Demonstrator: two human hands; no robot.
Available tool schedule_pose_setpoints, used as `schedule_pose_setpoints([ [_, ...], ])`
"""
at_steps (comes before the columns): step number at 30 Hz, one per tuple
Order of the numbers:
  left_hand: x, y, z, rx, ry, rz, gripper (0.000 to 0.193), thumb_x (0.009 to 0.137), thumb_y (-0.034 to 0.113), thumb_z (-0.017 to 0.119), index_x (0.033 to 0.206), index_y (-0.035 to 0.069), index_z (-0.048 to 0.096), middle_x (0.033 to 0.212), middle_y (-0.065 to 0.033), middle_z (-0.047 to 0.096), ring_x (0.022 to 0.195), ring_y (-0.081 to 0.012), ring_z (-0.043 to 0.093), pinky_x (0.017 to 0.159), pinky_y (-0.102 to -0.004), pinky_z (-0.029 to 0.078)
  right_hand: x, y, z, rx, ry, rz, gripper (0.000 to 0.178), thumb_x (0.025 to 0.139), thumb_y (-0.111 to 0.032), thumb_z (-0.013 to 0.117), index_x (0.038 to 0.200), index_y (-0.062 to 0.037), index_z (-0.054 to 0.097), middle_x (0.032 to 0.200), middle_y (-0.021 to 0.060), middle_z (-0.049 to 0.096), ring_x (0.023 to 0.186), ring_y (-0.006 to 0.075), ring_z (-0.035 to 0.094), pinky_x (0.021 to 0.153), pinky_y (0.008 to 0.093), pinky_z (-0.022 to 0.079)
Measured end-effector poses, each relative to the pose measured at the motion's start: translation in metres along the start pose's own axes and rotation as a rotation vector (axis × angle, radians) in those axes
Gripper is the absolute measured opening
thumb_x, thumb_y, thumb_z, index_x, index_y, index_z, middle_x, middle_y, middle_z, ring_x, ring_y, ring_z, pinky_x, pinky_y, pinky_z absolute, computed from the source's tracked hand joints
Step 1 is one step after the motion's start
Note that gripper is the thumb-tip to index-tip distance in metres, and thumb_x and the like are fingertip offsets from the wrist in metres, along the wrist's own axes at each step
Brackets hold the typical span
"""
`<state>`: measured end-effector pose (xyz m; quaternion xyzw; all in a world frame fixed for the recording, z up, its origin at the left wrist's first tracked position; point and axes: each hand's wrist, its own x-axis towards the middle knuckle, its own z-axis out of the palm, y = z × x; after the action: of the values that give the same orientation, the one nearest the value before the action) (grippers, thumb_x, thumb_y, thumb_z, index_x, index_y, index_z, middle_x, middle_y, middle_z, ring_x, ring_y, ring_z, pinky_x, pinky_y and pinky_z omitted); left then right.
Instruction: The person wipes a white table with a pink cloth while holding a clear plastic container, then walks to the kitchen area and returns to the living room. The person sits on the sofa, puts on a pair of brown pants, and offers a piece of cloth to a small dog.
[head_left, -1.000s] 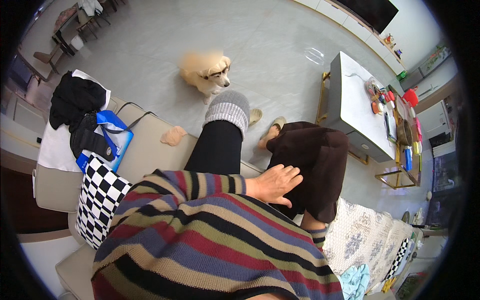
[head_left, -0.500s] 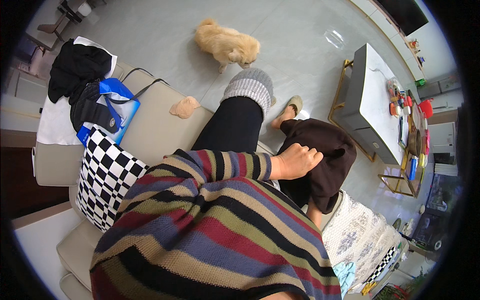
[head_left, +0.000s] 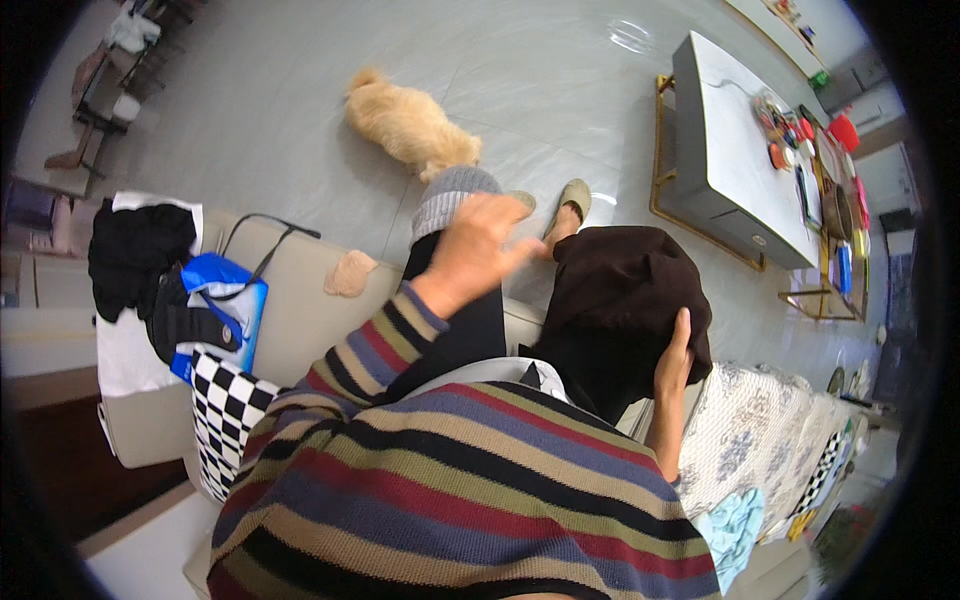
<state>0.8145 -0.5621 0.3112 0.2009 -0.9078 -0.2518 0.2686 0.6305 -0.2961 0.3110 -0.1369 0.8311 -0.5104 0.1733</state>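
A dark brown cloth [head_left: 625,300] lies bunched over my right knee. My right hand [head_left: 674,355] clasps its right side, thumb on top, with the other fingers mostly hidden. My left hand [head_left: 472,252] is raised over my left leg, slightly blurred, its thumb apart from the fingers and nothing visible in it. Just beyond that hand, a grey knit hat [head_left: 435,208] with a paler folded brim covers my left knee. The hand overlaps the brim; whether it touches cannot be made out.
A tan dog [head_left: 410,125] stands on the floor just beyond the hat. A white-topped low table [head_left: 745,170] is at the right. On the sofa [head_left: 300,290] are a beige cloth [head_left: 350,274], a blue bag [head_left: 250,310] and a checkered cushion [head_left: 228,415]. A pale blue cloth [head_left: 735,530] lies right.
My left hand has left the brown cloth and moved left toward the hat. My right hand, mostly covered by the cloth before, now shows at its right side. The view has shifted.
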Motion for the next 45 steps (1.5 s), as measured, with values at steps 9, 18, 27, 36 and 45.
schedule_pose_setpoints([
  [9, -0.005, -0.099, -0.021, -0.148, 0.01, -0.297, 0.049, 0.087, 0.038, 0.069, 0.119, 0.002, 0.062, 0.119, -0.0175, 0.064, 0.113, -0.0327, 0.059, 0.099, -0.0396, 0.044, 0.046, -0.023, -0.003, 0.11, -0.373, 0.007, 0.049, 0.093, -0.046, 0.059, 0.105, 0.0009, 0.065, 0.093, 0.0067, 0.059, 0.084, 0.0137, 0.055, 0.076, 0.028, 0.046],
  [18, -0.013, -0.098, -0.069, -0.797, -0.181, -0.427, 0.055, 0.1, 0.047, 0.047, 0.128, 0.001, 0.06, 0.124, -0.0114, 0.064, 0.117, -0.0206, 0.058, 0.104, -0.0312, 0.041, -0.021, 0.009, -0.028, -0.233, -0.602, -0.31, 0.044, 0.089, -0.028, 0.07, 0.114, 0.0072, 0.064, 0.109, 0.0124, 0.069, 0.102, 0.023, 0.061, 0.094, 0.031, 0.046],
  [27, -0.029, -0.07, -0.117, -1.271, -0.331, -0.624, 0.077, 0.095, 0.065, 0.042, 0.128, -0.002, 0.056, 0.12, -0.0165, 0.064, 0.115, -0.0269, 0.06, 0.103, -0.0372, 0.047, -0.15, 0.066, 0.058, 1.027, -0.677, 0.32, 0.026, 0.083, -0.021, 0.071, 0.106, -0.0133, 0.062, 0.096, -0.0023, 0.063, 0.089, 0.0164, 0.059, 0.08, 0.0367, 0.05],
  [36, -0.077, -0.076, -0.167, -1.37, -0.393, -0.494, 0.06, 0.095, 0.052, 0.054, 0.123, -0.001, 0.059, 0.117, -0.0167, 0.064, 0.11, -0.0282, 0.062, 0.099, -0.0374, 0.05, -0.059, -0.122, 0.012, 0.095, -0.49, -0.609, 0.054, 0.102, -0.048, 0.041, 0.092, -0.0033, 0.07, 0.103, 0.0116, 0.072, 0.096, 0.0188, 0.063, 0.085, 0.0316, 0.048],
  [45, -0.083, -0.062, -0.206, -0.901, -0.222, -0.263, 0.057, 0.095, 0.048, 0.056, 0.122, -0.001, 0.059, 0.117, -0.0166, 0.064, 0.109, -0.0278, 0.063, 0.098, -0.0372, 0.05, -0.143, -0.013, 0.037, -0.461, -1.026, 0.155, 0.049, 0.102, -0.035, 0.047, 0.113, 0.0107, 0.063, 0.098, 0.0223, 0.071, 0.084, 0.0293, 0.071, 0.074, 0.0369, 0.06],
])
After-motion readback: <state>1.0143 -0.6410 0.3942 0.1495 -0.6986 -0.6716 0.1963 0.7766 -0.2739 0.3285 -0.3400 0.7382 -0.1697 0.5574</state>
